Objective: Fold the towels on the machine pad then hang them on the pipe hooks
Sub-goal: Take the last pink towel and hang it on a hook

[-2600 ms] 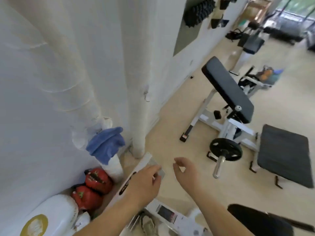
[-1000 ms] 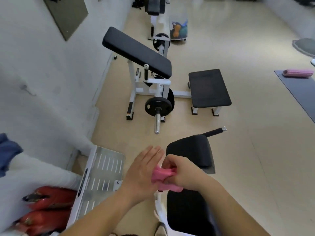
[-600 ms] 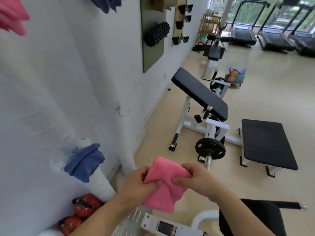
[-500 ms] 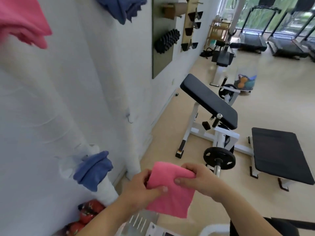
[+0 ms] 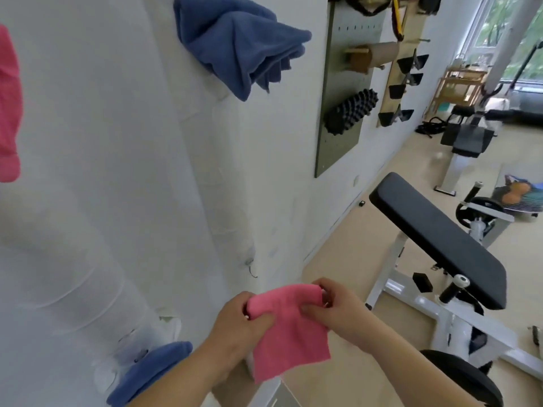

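- You are pinching the folded pink towel by its top edge, left hand and right hand close together, cloth hanging below them.
- You are probably best aiming the top fold at the bare hook just above your left hand.
- That hook is showing small and blurred; your fingers are hiding the fold's layers.

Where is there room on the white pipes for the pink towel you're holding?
The small hook on the thin pipe, below the upper blue towel and above the held pink towel, looks bare. The fat pipe is bare between the hung pink towel and the lower blue towel. Those towel spots are taken.
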Action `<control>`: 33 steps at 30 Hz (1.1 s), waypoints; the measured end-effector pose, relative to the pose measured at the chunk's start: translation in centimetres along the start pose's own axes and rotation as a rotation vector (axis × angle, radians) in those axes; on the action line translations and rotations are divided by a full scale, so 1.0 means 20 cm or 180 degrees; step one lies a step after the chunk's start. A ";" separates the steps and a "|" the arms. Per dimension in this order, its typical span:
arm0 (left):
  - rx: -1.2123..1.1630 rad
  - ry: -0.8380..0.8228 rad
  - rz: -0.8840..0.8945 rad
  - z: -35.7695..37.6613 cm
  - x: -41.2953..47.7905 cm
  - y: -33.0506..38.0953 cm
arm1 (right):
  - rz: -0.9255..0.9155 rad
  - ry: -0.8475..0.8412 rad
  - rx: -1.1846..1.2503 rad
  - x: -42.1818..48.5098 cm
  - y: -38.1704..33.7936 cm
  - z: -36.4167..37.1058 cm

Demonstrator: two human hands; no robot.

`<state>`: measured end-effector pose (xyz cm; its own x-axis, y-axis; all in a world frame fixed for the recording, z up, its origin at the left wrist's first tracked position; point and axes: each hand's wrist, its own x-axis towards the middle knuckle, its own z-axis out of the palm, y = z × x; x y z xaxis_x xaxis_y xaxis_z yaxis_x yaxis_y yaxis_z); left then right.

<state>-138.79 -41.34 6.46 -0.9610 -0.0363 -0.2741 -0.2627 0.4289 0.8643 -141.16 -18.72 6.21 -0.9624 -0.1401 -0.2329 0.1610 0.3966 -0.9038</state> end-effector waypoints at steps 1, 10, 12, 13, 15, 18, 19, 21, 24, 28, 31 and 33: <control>0.0049 0.0112 0.0035 0.00 0.06 0.00 | -0.0056 0.0037 -0.0070 0.09 -0.01 0.00; 0.0823 0.0906 0.0567 -0.06 0.56 -0.08 | -0.0352 0.0293 -0.0298 0.81 0.01 0.11; 0.1438 0.0937 0.1018 -0.08 0.63 -0.13 | -0.0390 0.0384 -0.0373 0.91 0.02 0.17; 0.1892 0.0835 0.1303 -0.09 0.66 -0.15 | -0.0423 0.0434 -0.0379 0.96 0.03 0.19; 0.2755 0.0639 0.1880 -0.11 0.72 -0.20 | -0.0462 0.0522 -0.0295 1.04 0.04 0.23; 0.3280 0.0565 0.2121 -0.14 0.79 -0.25 | -0.0318 0.0624 -0.0104 1.15 0.09 0.28; 0.3209 0.0544 0.2019 -0.14 0.79 -0.27 | -0.0262 0.0634 -0.0073 1.18 0.12 0.31; 0.3252 0.0498 0.1942 -0.11 0.80 -0.32 | -0.0249 0.0592 -0.0107 1.21 0.20 0.36; 0.3561 0.0226 0.1743 -0.05 0.83 -0.44 | -0.0365 0.0492 -0.0734 1.24 0.31 0.43; 0.3280 0.0384 0.1406 0.00 0.84 -0.45 | -0.0567 0.0094 -0.1479 1.23 0.35 0.42; 0.2974 0.0605 0.1314 0.04 0.83 -0.42 | -0.0510 -0.0557 -0.1773 1.19 0.31 0.38; 0.2906 0.0708 0.1209 0.05 0.83 -0.40 | -0.0473 -0.0746 -0.1731 1.16 0.27 0.33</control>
<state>-152.58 -44.41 -5.37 -0.9860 0.1188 0.1172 0.1406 0.9697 0.1996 -161.08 -25.84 -6.55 -0.8823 -0.4008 -0.2469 -0.1656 0.7553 -0.6341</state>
